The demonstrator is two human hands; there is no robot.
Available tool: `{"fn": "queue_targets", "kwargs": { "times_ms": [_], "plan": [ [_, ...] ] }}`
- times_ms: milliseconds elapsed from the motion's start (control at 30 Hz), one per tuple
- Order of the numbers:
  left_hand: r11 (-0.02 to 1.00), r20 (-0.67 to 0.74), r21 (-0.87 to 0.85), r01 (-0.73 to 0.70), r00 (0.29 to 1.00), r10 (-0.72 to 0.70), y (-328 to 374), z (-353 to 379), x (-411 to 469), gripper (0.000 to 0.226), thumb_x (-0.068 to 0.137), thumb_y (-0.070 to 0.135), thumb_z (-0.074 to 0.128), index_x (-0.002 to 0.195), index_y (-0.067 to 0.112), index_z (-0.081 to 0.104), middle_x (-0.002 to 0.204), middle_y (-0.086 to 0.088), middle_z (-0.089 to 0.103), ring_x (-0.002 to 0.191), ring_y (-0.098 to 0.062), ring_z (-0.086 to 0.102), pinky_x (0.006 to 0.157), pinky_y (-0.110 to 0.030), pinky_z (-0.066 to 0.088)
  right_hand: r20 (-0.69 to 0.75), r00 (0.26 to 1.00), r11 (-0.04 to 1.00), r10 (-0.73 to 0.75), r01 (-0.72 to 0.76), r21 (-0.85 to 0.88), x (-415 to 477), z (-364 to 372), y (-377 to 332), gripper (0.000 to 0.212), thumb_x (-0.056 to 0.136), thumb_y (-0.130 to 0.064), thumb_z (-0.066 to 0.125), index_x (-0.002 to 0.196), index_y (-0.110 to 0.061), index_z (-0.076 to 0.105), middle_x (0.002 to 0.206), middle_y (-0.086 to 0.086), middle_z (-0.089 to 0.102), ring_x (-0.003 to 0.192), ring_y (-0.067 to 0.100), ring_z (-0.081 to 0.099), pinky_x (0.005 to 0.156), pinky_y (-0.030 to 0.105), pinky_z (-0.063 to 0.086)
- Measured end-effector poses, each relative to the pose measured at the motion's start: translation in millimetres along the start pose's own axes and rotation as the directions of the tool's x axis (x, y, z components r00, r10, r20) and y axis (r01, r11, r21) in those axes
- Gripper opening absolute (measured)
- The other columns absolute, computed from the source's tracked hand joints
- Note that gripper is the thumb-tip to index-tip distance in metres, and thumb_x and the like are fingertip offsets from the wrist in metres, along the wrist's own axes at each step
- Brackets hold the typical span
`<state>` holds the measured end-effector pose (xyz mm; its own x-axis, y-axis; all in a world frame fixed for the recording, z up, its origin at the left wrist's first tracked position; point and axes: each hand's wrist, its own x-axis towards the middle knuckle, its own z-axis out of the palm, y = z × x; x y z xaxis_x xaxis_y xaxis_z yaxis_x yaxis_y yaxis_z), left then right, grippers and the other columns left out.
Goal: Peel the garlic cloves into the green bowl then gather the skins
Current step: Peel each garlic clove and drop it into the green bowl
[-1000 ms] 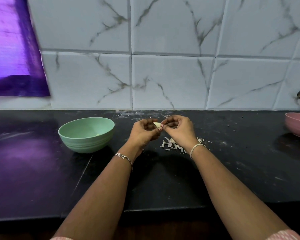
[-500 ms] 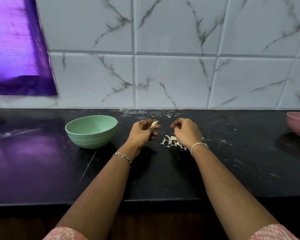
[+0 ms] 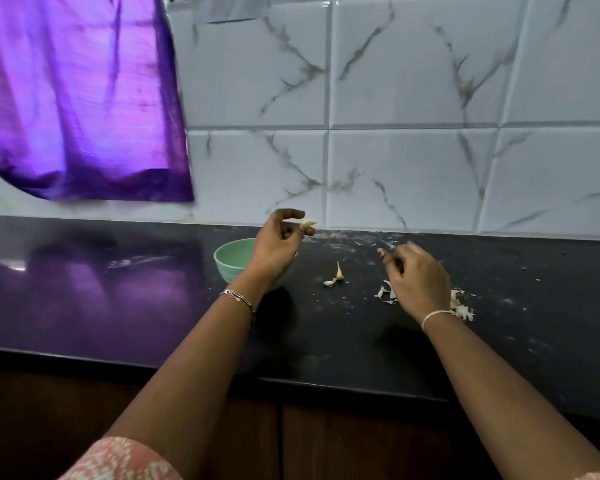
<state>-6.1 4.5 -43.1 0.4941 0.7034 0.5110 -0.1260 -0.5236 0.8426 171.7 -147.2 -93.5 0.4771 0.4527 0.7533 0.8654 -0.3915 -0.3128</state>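
My left hand pinches a peeled garlic clove between thumb and fingertips, raised over the right side of the green bowl, which the hand and wrist partly hide. My right hand hovers over the counter to the right with fingers loosely curled and nothing in it. A pile of papery garlic skins lies under and beside that hand. Between the hands, a skin scrap with a stem lies on the black counter.
A purple curtain hangs at the upper left against the white marble-patterned tiled wall. The counter's front edge runs across below my forearms, with dark wood cabinet fronts beneath. Small specks of skin dot the counter on the right.
My hands have separated: the left carried the clove left and up over the bowl, the right stayed near the skins. My view swung left, so the pink bowl is out of frame.
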Motion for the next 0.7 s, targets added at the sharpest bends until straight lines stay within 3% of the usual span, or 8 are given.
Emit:
{"fn": "queue_targets", "kwargs": {
  "times_ms": [67, 167, 233, 333, 433, 567, 700],
  "plan": [
    [0.988, 0.032, 0.151, -0.029, 0.999, 0.024, -2, -25, 7, 0.014, 0.095, 0.009, 0.057, 0.104, 0.020, 0.056, 0.088, 0.000, 0.072, 0.057, 0.009, 0.056, 0.054, -0.010, 0.041, 0.040, 0.999, 0.999, -0.036, 0.036, -0.017, -2, 1, -5, 0.038, 0.101, -0.040, 0.043, 0.076, -0.012, 0.051, 0.077, -0.002, 0.050, 0.073, 0.027, 0.055, 0.058, 0.032, 0.033],
    [0.896, 0.122, 0.440, -0.063, 0.992, 0.010, -11, -54, 18, 0.015, 0.091, 0.015, 0.061, 0.089, 0.029, 0.056, 0.080, 0.011, 0.071, 0.081, -0.006, 0.066, 0.076, -0.026, 0.051, 0.081, 0.994, 0.997, -0.077, 0.078, -0.001, -5, 2, -12, 0.021, 0.102, -0.025, 0.042, 0.090, -0.012, 0.054, 0.088, 0.004, 0.060, 0.080, 0.031, 0.060, 0.061, 0.033, 0.035],
    [0.825, 0.178, 0.561, -0.071, 0.983, -0.037, -16, -66, 22, 0.011, 0.090, 0.014, 0.059, 0.093, 0.025, 0.059, 0.078, 0.014, 0.069, 0.087, -0.013, 0.065, 0.081, -0.029, 0.049, 0.094, 0.985, 0.989, -0.144, 0.145, -0.011, -6, 3, -18, 0.014, 0.100, -0.021, 0.046, 0.101, -0.013, 0.058, 0.098, 0.005, 0.064, 0.083, 0.029, 0.063, 0.063, 0.033, 0.040],
    [0.734, 0.257, 0.674, -0.084, 0.958, -0.126, -19, -74, 27, 0.019, 0.090, 0.020, 0.062, 0.108, 0.020, 0.059, 0.090, 0.003, 0.071, 0.091, -0.017, 0.062, 0.082, -0.028, 0.045, 0.189, 0.939, 0.952, -0.286, 0.302, -0.057, -7, 12, -27, 0.015, 0.097, -0.021, 0.050, 0.108, -0.017, 0.060, 0.106, -0.001, 0.061, 0.090, 0.023, 0.062, 0.067, 0.032, 0.046],
    [0.659, 0.269, 0.747, -0.088, 0.946, -0.178, -23, -77, 34, 0.014, 0.087, 0.024, 0.064, 0.099, 0.023, 0.057, 0.098, -0.002, 0.070, 0.097, -0.020, 0.060, 0.086, -0.032, 0.047, 0.357, 0.861, 0.893, -0.362, 0.430, -0.133, -5, 31, -33, 0.030, 0.097, -0.019, 0.047, 0.126, -0.019, 0.056, 0.126, -0.002, 0.055, 0.111, 0.020, 0.055, 0.085, 0.032, 0.050],
    [0.608, 0.288, 0.785, -0.121, 0.940, -0.184, -27, -81, 39, 0.004, 0.088, 0.023, 0.062, 0.088, 0.024, 0.058, 0.096, -0.001, 0.069, 0.096, -0.020, 0.061, 0.087, -0.036, 0.050, 0.471, 0.849, 0.930, -0.238, 0.339, -0.142, 3, 52, -34, 0.052, 0.097, -0.014, 0.046, 0.146, -0.029, 0.039, 0.144, 0.003, 0.042, 0.133, 0.023, 0.039, 0.103, 0.036, 0.041],
    [0.608, 0.299, 0.783, -0.132, 0.937, -0.181, -30, -81, 39, 0.009, 0.092, 0.023, 0.059, 0.096, 0.021, 0.066, 0.087, 0.001, 0.073, 0.084, -0.014, 0.062, 0.083, -0.032, 0.050, 0.543, 0.826, 0.933, -0.152, 0.302, -0.198, 10, 59, -34, 0.047, 0.101, -0.020, 0.038, 0.146, -0.031, 0.037, 0.137, 0.003, 0.051, 0.131, 0.025, 0.040, 0.102, 0.037, 0.038]
  ]
}}
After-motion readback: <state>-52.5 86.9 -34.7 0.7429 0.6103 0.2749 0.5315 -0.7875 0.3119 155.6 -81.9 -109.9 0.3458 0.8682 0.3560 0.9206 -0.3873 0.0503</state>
